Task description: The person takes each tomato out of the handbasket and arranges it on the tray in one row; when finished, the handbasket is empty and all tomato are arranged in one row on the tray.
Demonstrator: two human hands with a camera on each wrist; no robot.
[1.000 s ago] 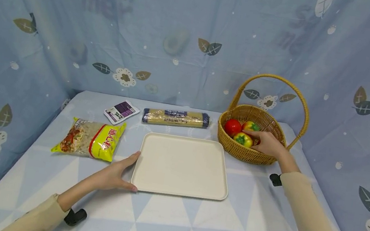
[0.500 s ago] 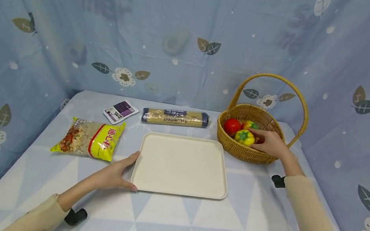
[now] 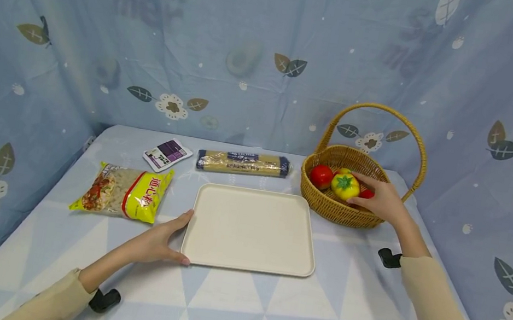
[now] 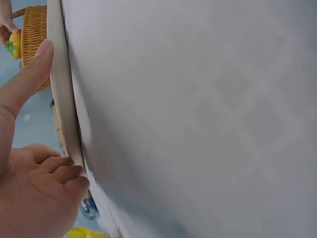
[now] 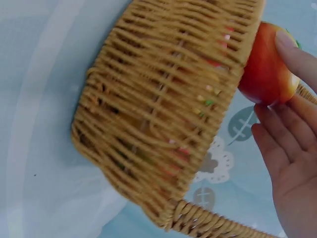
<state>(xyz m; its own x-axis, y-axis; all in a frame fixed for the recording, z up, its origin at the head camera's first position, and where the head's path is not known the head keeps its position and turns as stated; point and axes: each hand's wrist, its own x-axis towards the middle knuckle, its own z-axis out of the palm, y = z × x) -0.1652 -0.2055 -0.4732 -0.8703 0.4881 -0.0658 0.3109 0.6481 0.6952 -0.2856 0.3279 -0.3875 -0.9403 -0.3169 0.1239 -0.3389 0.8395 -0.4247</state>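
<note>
My right hand [image 3: 383,202] holds a yellow-and-red bell pepper [image 3: 345,187] with a green stem top between thumb and fingers. In the right wrist view the pepper [image 5: 270,67] shows its red-orange side, up at the rim of the wicker basket [image 5: 153,99]. A red tomato [image 3: 321,176] lies in the basket at the left, and another red thing [image 3: 367,193] shows beside my fingers. My left hand [image 3: 158,244] rests at the left edge of the cream tray [image 3: 253,231], thumb by the near corner and fingers spread along the side.
A spaghetti pack [image 3: 243,163] lies behind the tray, with a white-and-purple pouch [image 3: 168,155] to its left. A yellow pasta bag [image 3: 124,192] lies left of the tray. The basket's tall handle [image 3: 383,108] arches over it. Patterned curtains surround the table.
My right hand has drawn back slightly to the right and lifted the bell pepper from among the others in the basket. The left hand and tray stay put.
</note>
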